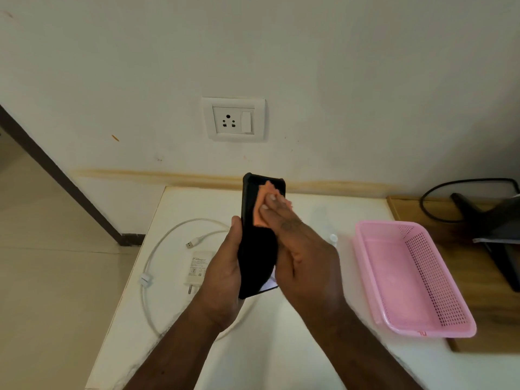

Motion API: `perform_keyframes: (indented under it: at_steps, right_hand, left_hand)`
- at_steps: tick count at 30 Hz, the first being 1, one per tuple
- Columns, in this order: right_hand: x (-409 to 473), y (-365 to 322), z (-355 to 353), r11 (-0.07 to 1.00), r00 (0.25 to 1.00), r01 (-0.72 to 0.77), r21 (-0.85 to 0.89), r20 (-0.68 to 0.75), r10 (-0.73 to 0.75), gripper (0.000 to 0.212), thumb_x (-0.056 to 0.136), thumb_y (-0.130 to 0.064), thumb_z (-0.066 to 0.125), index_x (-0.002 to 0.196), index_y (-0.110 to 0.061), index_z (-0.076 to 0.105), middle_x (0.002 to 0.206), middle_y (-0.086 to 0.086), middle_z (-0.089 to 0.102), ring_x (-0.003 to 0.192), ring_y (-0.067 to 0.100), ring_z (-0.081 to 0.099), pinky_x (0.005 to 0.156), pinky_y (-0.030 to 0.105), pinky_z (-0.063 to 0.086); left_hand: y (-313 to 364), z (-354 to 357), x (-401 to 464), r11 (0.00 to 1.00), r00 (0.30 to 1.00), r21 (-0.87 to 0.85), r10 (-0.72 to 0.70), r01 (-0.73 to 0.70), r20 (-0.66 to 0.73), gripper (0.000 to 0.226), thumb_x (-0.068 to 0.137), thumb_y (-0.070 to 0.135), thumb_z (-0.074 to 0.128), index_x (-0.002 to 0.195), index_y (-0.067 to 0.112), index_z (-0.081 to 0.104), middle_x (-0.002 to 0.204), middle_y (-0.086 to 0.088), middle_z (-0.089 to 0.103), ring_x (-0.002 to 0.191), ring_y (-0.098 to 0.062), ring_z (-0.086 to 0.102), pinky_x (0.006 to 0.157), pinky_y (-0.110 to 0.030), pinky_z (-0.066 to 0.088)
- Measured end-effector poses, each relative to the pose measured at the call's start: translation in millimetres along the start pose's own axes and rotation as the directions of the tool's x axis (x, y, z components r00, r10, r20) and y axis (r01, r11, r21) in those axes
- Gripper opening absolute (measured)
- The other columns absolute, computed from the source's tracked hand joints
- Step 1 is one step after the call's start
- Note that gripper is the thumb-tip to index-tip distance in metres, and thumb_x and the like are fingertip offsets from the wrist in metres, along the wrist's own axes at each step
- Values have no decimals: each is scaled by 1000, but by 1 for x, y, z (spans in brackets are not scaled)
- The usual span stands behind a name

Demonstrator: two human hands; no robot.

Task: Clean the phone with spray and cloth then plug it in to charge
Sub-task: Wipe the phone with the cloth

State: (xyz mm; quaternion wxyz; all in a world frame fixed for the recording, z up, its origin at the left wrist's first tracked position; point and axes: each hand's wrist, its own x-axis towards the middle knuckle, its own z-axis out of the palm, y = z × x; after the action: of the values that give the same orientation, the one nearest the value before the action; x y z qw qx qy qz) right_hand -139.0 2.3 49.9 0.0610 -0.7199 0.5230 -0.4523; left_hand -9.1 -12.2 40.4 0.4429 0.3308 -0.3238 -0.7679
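Two hands work a black phone (pixel 257 237) above a white surface (pixel 281 347).

The left hand (pixel 225 274) grips the phone's lower half, its fingers wrapped closed around the edge, holding it upright. The right hand (pixel 304 257) lies with fingers nearly straight, pressing a small peach cloth (pixel 263 205) flat against the phone's upper face. Below lie a white charger (pixel 197 270) and its looped cable (pixel 157 249); a pink basket (pixel 416 277) sits to the right, a wall socket (pixel 233 119) above.
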Motion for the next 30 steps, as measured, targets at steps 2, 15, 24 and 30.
perform_keyframes:
  at_steps: [2, 15, 24, 30]
  right_hand:
    - [-3, 9, -1, 995, 995, -95, 11, -29, 95, 53, 88, 4, 50, 137, -17, 55, 145, -6, 49, 133, 5, 46, 104, 32, 47]
    - [-6, -31, 11, 995, 997, -67, 74, 30, 65, 37, 97, -14, 50, 133, -8, 57, 141, 0, 52, 133, 11, 46, 105, 34, 45]
    - [-4, -11, 0, 996, 991, 73, -58, 116, -66, 44, 93, -17, 39, 130, -7, 61, 138, 4, 56, 131, 15, 50, 103, 33, 47]
    - [-8, -4, 6, 994, 994, -100, -42, 47, 102, 48, 92, -21, 37, 131, -10, 61, 137, 1, 57, 127, 14, 53, 104, 36, 46]
  left_hand:
    - [-2, -2, 2, 1000, 1000, 18, 16, -15, -25, 46, 83, 66, 47, 112, 41, 74, 121, 1, 72, 113, -20, 68, 87, -39, 59]
    - [-5, -7, 4, 998, 997, 33, 46, -44, -61, 38, 85, 55, 45, 100, 44, 78, 124, 2, 70, 112, -16, 67, 85, -30, 60]
    - [1, -7, 3, 997, 999, -70, 41, -42, -15, 52, 85, 63, 50, 119, 30, 73, 129, -5, 68, 122, -22, 62, 88, -32, 57]
    - [1, -11, 5, 998, 998, -2, 63, -63, -31, 51, 84, 67, 46, 117, 38, 72, 123, 2, 71, 114, -17, 67, 80, -29, 58]
